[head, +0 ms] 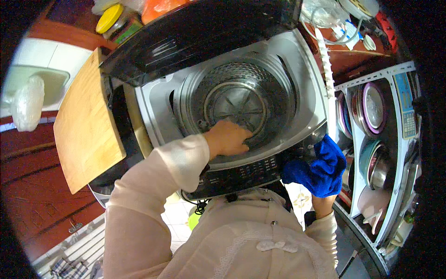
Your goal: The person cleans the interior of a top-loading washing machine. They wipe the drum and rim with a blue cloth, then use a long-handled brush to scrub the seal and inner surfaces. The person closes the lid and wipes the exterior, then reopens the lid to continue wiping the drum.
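Note:
A top-loading washing machine (310, 101) stands before me with its dark lid (209, 38) raised. Inside is a bare metal drum (240, 104) with a ribbed pulsator at its bottom. My left hand (228, 137) is over the near left part of the drum opening, palm down, thumb and forefinger apart; nothing shows in it. At the machine's front right corner, my right hand (322, 205) holds a blue cloth (324, 167), which covers most of its fingers. Along the near edge runs a black control panel (240, 172) with buttons.
On the left, a wooden board (87, 129) stands close to the machine. A shelf rack (359, 164) with pots and lids rises on the right. A jar with a yellow lid (109, 19) sits behind the machine, and a cable (200, 207) hangs below its front.

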### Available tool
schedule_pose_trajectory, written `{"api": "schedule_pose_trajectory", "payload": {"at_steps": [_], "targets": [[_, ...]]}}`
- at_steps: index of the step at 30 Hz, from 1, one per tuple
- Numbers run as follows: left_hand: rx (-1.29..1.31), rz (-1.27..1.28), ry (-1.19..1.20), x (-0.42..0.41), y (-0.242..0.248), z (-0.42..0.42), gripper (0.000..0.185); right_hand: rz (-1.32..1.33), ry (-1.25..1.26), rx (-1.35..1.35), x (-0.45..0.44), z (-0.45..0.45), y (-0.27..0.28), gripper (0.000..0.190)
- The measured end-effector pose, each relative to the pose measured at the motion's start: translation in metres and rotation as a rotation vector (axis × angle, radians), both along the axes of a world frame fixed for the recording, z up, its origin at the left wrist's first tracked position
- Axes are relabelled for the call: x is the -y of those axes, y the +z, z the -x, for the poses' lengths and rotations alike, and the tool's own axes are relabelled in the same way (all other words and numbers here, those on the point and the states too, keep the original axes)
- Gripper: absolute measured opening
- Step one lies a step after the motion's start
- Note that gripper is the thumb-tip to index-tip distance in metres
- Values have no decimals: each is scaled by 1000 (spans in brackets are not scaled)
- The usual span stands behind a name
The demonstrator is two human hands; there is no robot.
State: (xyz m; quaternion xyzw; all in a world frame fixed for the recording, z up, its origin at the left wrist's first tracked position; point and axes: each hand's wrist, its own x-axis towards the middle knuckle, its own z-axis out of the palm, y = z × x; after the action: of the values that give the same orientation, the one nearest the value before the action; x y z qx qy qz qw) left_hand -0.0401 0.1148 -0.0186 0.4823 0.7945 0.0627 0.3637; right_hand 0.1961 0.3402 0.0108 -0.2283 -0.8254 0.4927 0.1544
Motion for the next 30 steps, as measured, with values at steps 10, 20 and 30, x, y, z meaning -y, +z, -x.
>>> {"api": "schedule_pose_trajectory", "payload": {"at_steps": [10, 20, 30], "targets": [[-71, -175, 262, 92, 11, -56, 35, -494, 145, -4, 11, -8, 4, 39], [-203, -285, 340, 108, 0, -71, 31, -473, 128, -30, 36, -18, 13, 37], [-131, -320, 374, 109, 17, -64, 43, -461, 150, -16, 43, -32, 9, 39]]}}
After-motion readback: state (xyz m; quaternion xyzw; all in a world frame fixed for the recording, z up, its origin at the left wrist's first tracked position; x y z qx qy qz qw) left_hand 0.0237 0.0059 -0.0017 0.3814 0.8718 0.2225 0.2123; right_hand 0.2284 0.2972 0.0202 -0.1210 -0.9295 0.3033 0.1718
